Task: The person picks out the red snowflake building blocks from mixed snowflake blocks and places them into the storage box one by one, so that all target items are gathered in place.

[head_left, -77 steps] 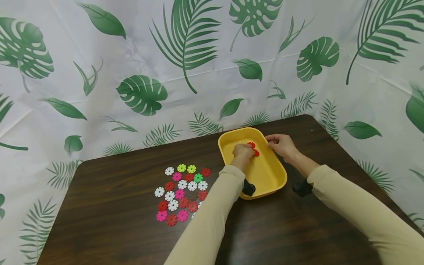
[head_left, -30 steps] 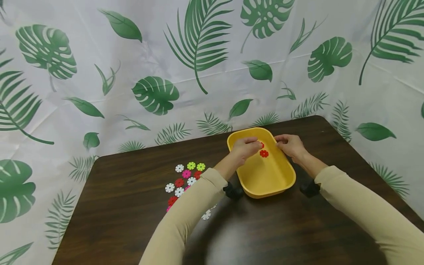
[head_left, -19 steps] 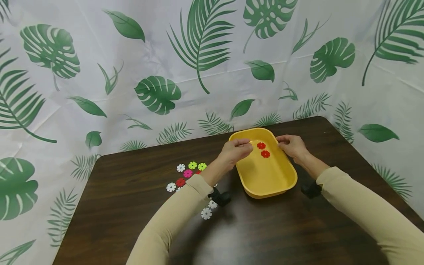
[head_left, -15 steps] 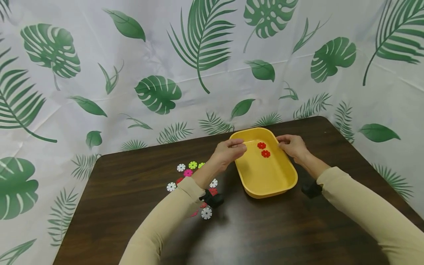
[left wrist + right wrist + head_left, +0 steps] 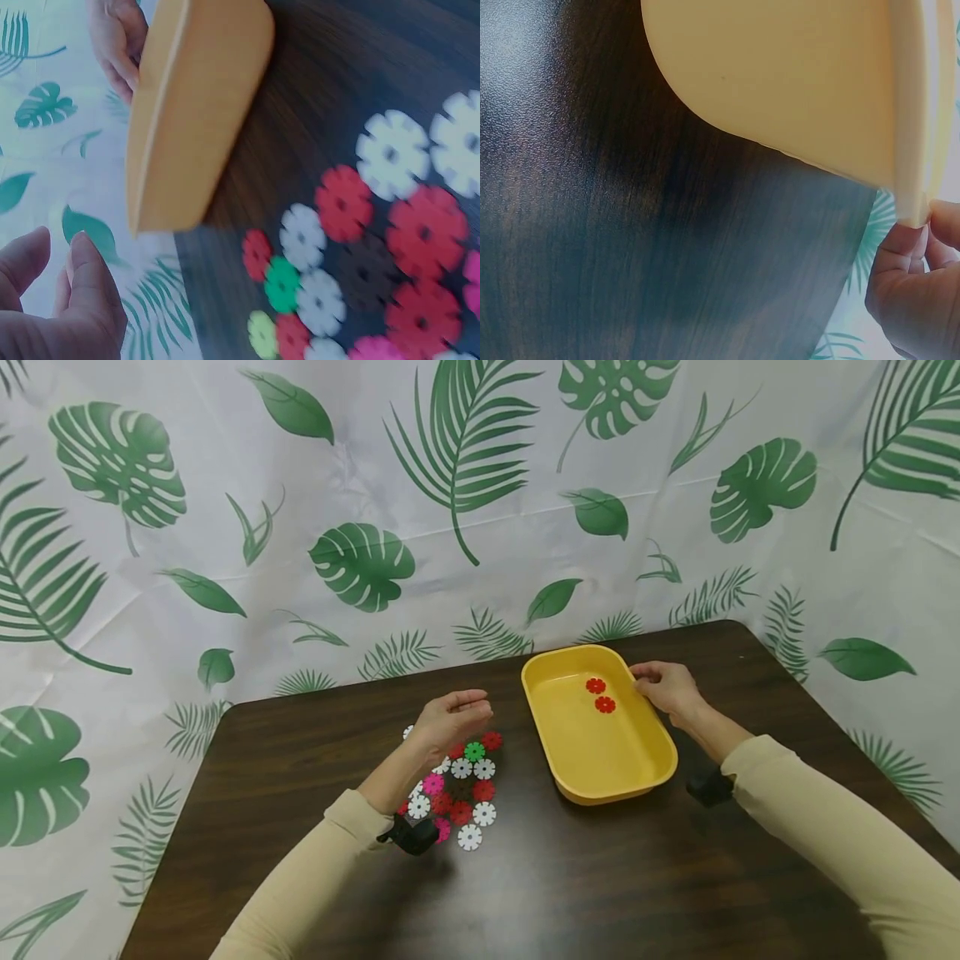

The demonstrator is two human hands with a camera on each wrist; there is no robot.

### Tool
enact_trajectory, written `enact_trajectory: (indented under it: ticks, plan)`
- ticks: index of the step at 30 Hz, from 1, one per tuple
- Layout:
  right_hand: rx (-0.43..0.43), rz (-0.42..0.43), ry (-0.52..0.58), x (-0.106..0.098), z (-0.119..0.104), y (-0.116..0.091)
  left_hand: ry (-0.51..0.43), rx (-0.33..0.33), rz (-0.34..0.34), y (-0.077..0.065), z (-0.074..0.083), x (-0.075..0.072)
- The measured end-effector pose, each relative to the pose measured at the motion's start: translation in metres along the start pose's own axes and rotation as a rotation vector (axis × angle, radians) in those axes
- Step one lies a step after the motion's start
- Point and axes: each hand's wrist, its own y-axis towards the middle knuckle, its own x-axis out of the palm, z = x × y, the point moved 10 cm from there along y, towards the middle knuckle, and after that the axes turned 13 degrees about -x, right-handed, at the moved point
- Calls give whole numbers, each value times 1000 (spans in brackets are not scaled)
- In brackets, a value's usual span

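Note:
My left hand [image 5: 444, 727] is raised above the discs at the table's left, its thumb and fingers apart with nothing between them in the left wrist view. My right hand [image 5: 670, 692] pinches the right rim of a yellow plastic tray [image 5: 600, 752]; the right wrist view shows the thumb and fingers [image 5: 900, 259] on that rim. Inside the tray, toward its far end, lie two red notched flower-shaped discs [image 5: 605, 704]. Below and beside my left hand lie several similar discs, among them a green disc [image 5: 474, 752], a white disc [image 5: 469, 837] and a dark brown disc [image 5: 366, 274]. My left forearm and hand hide some of them.
Everything lies on a dark wood-grain table [image 5: 570, 885]. A white cloth with green leaves [image 5: 360, 564] hangs behind it and along the right side. Black cameras [image 5: 412, 835] are strapped to both wrists.
My left hand has come out of the tray, fingers apart, and moved left over the discs. Two red discs now lie uncovered in the tray. My right hand still holds the rim.

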Motion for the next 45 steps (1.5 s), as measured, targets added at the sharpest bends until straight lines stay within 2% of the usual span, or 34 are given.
enact_trajectory:
  ticks: [10, 17, 24, 29, 33, 38, 41, 45]
  plan:
    - [6, -4, 12, 2, 2, 1, 39, -36, 12, -14, -26, -37]
    - [6, -7, 18, 2, -1, 1, 69, -79, 81, -24, -50, -64]
    - [9, -7, 20, 2, -2, 2, 87, -65, 88, -34, -61, -85]
    - [13, -7, 11, 1, 0, 1, 114, -80, 120, -42, -74, -98]
    - [11, -15, 12, 3, 0, 1, 122, -92, 166, -48, -83, -108]
    - [-16, -25, 24, 3, -3, 1, 161, -54, 235, -55, -87, -122]
    - [-27, -26, 25, 3, -4, 1, 203, -35, 275, -59, -89, -129]
    - [-27, -29, 23, 3, -4, 1, 269, -42, 313, -62, -94, -136]
